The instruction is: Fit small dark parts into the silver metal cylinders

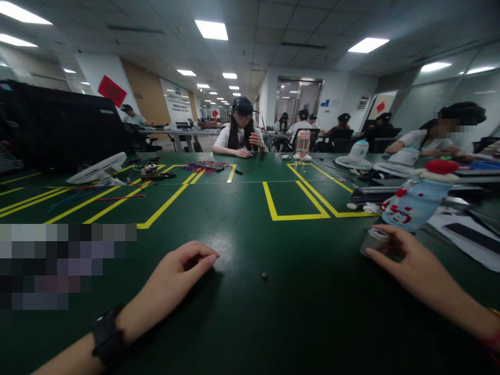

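Observation:
My left hand (186, 268), with a dark band on its wrist, rests low over the green table (242, 323). Its thumb and forefinger are pinched together; anything between them is too small or hidden to make out. A tiny dark ring-shaped piece (264, 275) lies on the table to the right of that hand, apart from it. On the right side, the thumb and fingers of my right hand (408, 260) close around a short grey cylinder (375, 240) with a lighter top. A light blue bottle (408, 203) with a red top stands just behind this hand.
Yellow tape lines (300, 217) mark the table. Tangled coloured wires (203, 166) and a white fan (99, 167) lie at the back left. A dark phone (474, 238) rests on paper at far right. Across the table sits a person (240, 133), near a clear bottle (302, 146).

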Demonstrator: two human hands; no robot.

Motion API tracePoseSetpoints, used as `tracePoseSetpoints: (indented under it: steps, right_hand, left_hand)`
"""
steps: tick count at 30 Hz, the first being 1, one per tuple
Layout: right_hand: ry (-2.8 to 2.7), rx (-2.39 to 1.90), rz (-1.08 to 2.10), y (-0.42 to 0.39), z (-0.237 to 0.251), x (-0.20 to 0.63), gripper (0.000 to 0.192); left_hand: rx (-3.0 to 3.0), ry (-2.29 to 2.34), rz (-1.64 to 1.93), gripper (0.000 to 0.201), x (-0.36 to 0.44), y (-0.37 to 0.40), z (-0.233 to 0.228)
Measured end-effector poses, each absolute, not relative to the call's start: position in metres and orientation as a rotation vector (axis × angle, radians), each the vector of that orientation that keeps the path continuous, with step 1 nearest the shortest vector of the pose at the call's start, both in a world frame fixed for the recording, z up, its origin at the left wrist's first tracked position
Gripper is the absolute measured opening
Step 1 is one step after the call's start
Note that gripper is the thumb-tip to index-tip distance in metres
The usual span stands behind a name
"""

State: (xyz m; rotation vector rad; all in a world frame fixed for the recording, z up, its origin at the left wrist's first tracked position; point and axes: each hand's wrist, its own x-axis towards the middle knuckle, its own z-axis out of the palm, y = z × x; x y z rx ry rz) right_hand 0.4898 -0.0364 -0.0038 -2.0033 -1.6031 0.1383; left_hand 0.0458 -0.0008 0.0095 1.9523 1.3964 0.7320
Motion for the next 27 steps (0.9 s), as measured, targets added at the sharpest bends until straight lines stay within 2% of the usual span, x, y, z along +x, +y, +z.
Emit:
tracePoseSetpoints:
  steps: [6, 10, 11, 13, 15, 17, 20, 24, 27]
  right_hand:
    - [-1.610, -2.093, 0.035, -0.044, -0.019, 0.553, 0.061]
    - [-1.704, -1.986, -0.517, -0.041, -0.015, 0.525, 0.081]
    - [-1.770, -1.896, -0.610, -0.042, -0.011, 0.506, 0.081]
    - [-2.010, -1.679, -0.535, -0.044, -0.003, 0.458, 0.066]
    - [-2.282, -1.502, -0.227, -0.044, 0.003, 0.403, 0.046]
    - [-2.404, -1.387, 0.023, -0.039, 0.005, 0.353, 0.040]
    - [-2.449, -1.283, 0.184, -0.025, 0.006, 0.310, 0.024]
    - [-2.368, -1.296, 0.128, -0.015, 0.024, 0.331, 0.020]
    - [-2.215, -1.467, -0.179, -0.019, 0.045, 0.398, 0.025]
  left_hand:
    - [1.910, 1.371, 0.703, 0.027, 0.048, 0.000, 0.004]
    - [1.917, 1.354, 0.699, 0.026, 0.048, 0.001, 0.004]
    - [1.923, 1.354, 0.694, 0.027, 0.048, 0.001, 0.004]
    - [1.937, 1.362, 0.683, 0.027, 0.049, 0.001, 0.003]
    - [1.973, 1.378, 0.664, 0.027, 0.049, 0.002, 0.003]
    - [2.036, 1.395, 0.634, 0.026, 0.050, 0.001, 0.002]
    - [2.121, 1.406, 0.596, 0.025, 0.049, 0.000, 0.001]
    - [2.134, 1.406, 0.600, 0.024, 0.049, 0.000, 0.002]
    - [2.120, 1.392, 0.611, 0.024, 0.050, -0.001, 0.003]
